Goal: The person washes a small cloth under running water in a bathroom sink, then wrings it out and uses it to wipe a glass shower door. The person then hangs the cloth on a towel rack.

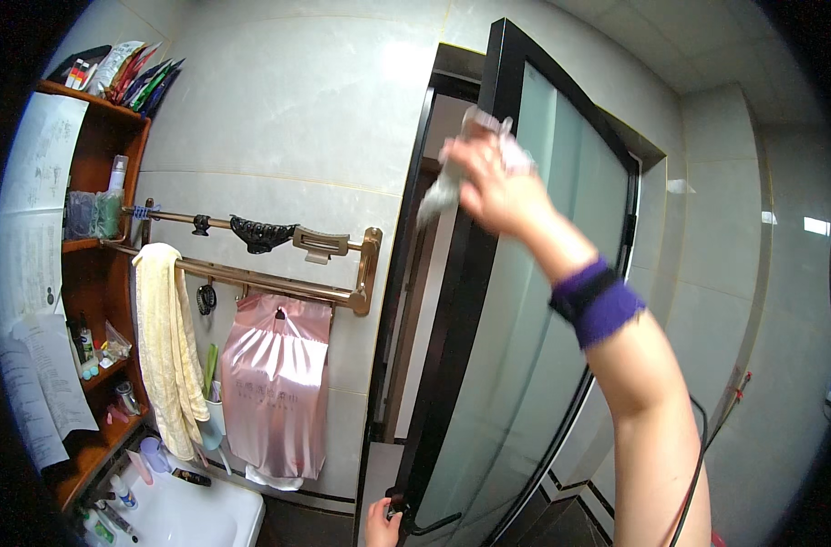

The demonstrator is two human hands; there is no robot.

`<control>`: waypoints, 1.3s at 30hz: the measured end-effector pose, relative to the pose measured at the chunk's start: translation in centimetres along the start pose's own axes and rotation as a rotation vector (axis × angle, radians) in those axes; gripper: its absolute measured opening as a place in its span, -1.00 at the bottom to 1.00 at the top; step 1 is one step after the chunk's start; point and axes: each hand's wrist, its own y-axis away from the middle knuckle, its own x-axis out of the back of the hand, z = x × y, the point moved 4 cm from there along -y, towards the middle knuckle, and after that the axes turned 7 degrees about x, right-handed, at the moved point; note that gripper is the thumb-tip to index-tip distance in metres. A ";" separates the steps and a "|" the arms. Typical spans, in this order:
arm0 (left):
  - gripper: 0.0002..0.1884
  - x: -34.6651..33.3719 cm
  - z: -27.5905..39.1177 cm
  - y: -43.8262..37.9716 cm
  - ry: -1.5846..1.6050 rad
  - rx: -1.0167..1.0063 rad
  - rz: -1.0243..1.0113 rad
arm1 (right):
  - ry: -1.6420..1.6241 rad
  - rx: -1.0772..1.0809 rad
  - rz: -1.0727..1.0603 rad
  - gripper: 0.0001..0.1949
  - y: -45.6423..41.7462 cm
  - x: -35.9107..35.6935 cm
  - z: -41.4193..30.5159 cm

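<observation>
My right hand (494,188), blurred, is raised to the upper part of the black door frame (466,301). It holds a crumpled, pale cloth or wipe (439,195) at the frame's edge. A purple band with a black strap (596,301) circles that forearm. Low in the picture, my left hand (382,525) grips the black door hardware by the lock edge, its fingers partly cut off by the picture's rim. The lever handle (439,524) projects to the right of it. Frosted glass (525,342) fills the door, which stands ajar.
A metal towel rack (299,284) carries hair clips, a yellow towel (166,342) and a pink pack of wipes (276,396). Below is a white sink (203,513) with bottles. Wooden shelves (104,273) line the left. A black cable (695,472) hangs beside my right arm.
</observation>
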 end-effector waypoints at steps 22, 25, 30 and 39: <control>-0.55 0.5 -3.0 -1.6 -0.240 0.031 -0.096 | -1.126 -0.202 -0.342 -0.88 24.0 -8.6 -25.7; -0.56 -0.1 -3.3 -1.9 -0.113 0.013 -0.073 | -0.456 0.024 -0.093 -0.65 18.8 -6.5 -20.8; -0.53 0.3 -5.7 -1.4 0.238 0.318 -0.252 | -0.436 0.057 -0.302 -0.57 26.5 -9.7 -29.2; -0.65 3.9 -13.5 5.7 0.393 0.493 -0.131 | -0.572 0.121 -0.578 -0.58 39.7 -13.4 -43.6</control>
